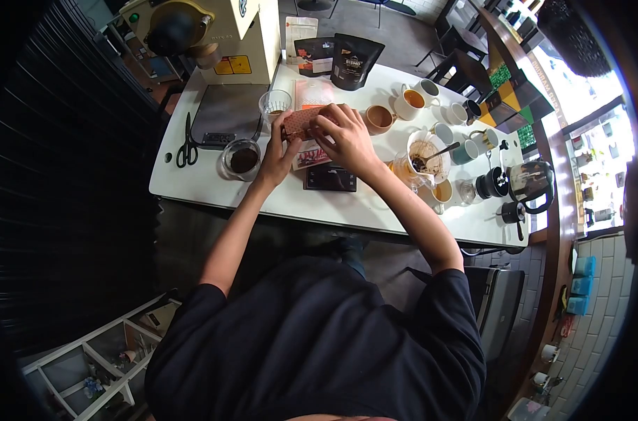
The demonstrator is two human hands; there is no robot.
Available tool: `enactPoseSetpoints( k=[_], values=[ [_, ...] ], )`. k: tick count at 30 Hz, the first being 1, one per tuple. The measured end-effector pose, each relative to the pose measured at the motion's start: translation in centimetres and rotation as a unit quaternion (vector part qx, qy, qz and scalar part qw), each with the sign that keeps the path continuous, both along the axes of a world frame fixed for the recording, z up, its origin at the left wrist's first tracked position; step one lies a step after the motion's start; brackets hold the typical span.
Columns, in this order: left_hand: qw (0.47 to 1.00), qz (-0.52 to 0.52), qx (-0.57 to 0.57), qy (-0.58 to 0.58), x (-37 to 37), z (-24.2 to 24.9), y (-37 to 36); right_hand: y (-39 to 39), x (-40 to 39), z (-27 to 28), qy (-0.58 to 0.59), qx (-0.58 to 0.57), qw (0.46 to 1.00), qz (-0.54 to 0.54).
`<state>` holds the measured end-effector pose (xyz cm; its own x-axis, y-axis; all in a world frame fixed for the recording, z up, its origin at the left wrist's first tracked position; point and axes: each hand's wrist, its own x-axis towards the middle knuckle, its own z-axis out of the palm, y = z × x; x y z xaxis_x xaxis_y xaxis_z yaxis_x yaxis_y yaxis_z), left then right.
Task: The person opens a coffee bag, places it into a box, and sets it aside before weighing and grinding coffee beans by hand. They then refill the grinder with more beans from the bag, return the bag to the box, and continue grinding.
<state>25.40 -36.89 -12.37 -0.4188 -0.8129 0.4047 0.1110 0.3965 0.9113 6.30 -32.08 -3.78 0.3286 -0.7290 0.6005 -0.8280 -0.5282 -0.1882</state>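
Observation:
Above the white table, my left hand [277, 156] is closed around a small reddish patterned packet [301, 123], gripping it from the left side. The fingers of my right hand [348, 137] are bent against the packet's right end and look pinched on its edge. Just left of my left hand is a glass bowl of dark coffee grounds [244, 161]. A clear ribbed glass [275, 100] stands behind the packet. Beneath my hands lie a flat packet with red lettering [308, 157] and a black scale [331, 178].
Black scissors [187, 151] lie at the left, beside a large cream machine [252, 52]. Black coffee pouches [356, 62] stand at the back. To the right are several mugs [408, 104], a dripper with used grounds and a spoon [441, 165], and a glass pot [531, 181].

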Motion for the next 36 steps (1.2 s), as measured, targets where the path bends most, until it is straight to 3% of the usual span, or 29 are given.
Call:
enactPoseSetpoints(
  k=[12,14,18,26,36],
  values=[
    [1.000,0.002,-0.013,0.017,-0.4,1.9,1.2,0.5,-0.2,0.0,-0.024,0.017,0.999,0.025],
    [0.999,0.004,0.039,0.034,-0.3,2.0,1.0,0.1,-1.4,0.0,-0.107,0.079,0.985,0.107],
    [0.997,-0.017,0.038,0.059,0.2,2.3,0.5,0.2,-2.4,0.3,-0.195,0.103,0.973,0.066],
    [0.996,0.048,-0.069,-0.032,-0.1,1.9,-0.4,0.1,-4.1,0.9,-0.182,0.145,0.969,0.087],
    [0.995,0.049,-0.079,-0.030,-0.2,2.1,-0.3,-0.1,-3.8,0.4,-0.124,0.078,0.985,0.092]
  ],
)
